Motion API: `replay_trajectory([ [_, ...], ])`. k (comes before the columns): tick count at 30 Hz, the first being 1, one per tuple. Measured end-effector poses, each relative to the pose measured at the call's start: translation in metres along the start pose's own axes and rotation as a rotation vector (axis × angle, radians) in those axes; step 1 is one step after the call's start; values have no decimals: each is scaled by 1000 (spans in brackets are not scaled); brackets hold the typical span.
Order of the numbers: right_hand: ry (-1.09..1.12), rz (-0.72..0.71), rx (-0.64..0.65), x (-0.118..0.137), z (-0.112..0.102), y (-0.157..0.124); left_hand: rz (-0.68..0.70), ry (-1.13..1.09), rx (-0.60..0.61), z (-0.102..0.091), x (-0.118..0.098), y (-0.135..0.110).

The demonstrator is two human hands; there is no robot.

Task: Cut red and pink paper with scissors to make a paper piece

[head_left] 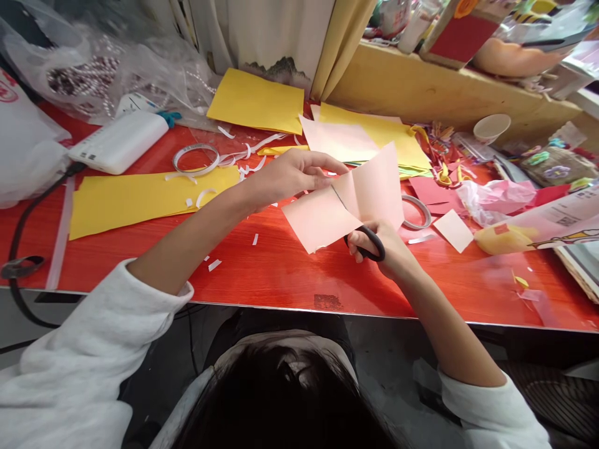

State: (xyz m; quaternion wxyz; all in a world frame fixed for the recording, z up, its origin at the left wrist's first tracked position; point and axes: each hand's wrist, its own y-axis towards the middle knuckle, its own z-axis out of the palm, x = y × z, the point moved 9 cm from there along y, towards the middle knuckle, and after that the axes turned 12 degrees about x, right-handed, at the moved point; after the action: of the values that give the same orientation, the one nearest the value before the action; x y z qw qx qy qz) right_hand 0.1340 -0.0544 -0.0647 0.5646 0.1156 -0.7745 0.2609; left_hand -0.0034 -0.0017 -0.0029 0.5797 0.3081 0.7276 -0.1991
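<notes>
A sheet of pale pink paper [377,187] is held above the red table, with a cut running part of the way through it. My left hand [292,174] pinches its far edge between thumb and fingers. In my right hand [374,243] are scissors [373,242] with black handles, my fingers through the loops. One blade shows as a thin dark line across the paper; the rest of the blades is hidden by it. The near flap of the sheet hangs toward me, and the right part stands up, bent.
Yellow paper sheets [140,196] lie at the left, and more yellow sheets [257,100] at the back. Tape rolls [416,212], white scraps [214,265] and a small pink square [453,231] are on the red table [262,280]. A white power bank [119,143] with a cable sits at the left.
</notes>
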Motion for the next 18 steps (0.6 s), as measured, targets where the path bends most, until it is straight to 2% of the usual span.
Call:
replay_trajectory([
  [7, -5, 39, 6, 1, -5, -3, 58, -82, -71, -9, -11, -6],
  [12, 7, 84, 51, -1, -3, -4, -28, -90, 155, 8, -4, -5],
  [18, -46, 43, 187, 4, -1, -4, -75, -145, 162, 10, -3, -6],
])
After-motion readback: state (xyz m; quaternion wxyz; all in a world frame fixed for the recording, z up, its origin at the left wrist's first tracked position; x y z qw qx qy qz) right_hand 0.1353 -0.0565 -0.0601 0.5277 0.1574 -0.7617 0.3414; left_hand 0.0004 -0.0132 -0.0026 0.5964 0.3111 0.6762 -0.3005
